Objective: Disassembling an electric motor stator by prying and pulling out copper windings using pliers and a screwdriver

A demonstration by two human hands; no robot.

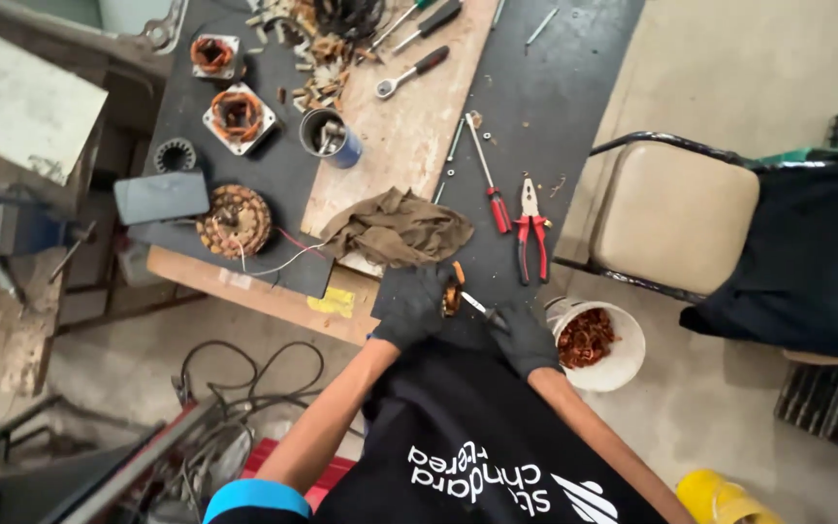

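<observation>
The left grip (409,306) is closed around a small copper-wound part (452,295) at the counter's (545,107) near edge, while the right grip (524,337), at four o'clock from it, pinches a thin tool (474,303) pointing toward ten o'clock into it.

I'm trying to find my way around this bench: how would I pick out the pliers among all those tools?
Start at the dark workbench mat, on the side nearest the tan-cushioned chair. Just beyond the crumpled brown rag lies a red-handled screwdriver, and right beside it, toward the chair, the pliers. They alone have two red-and-black handles, spread apart.
</observation>
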